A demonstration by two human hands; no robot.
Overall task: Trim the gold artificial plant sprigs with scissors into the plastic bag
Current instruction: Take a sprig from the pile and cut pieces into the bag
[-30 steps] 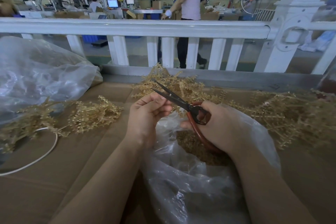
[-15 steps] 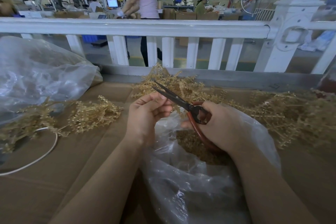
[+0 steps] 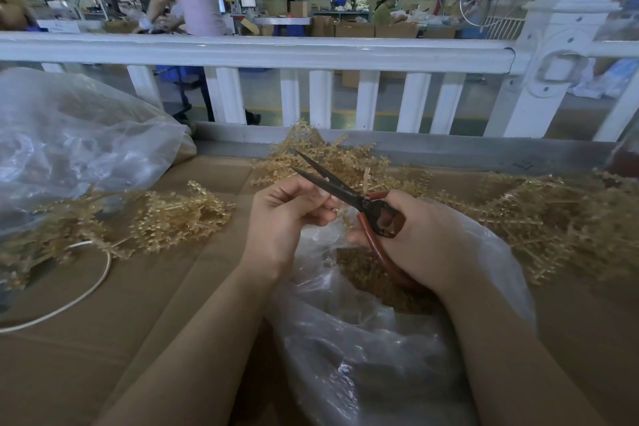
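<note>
Taking the plastic bag (image 3: 397, 339) in front of me as my landmark: far to its left I see a second clear bag (image 3: 76, 149) and a heap of gold sprigs (image 3: 166, 218) on the cardboard-covered bench (image 3: 103, 339). At the bag's left edge my left hand (image 3: 287, 218) has its grip pinched on a small sprig piece. Over the bag's mouth my right hand (image 3: 425, 239) grips the scissors (image 3: 349, 194), blades parted. To its right lie more sprigs (image 3: 553, 218).
</note>
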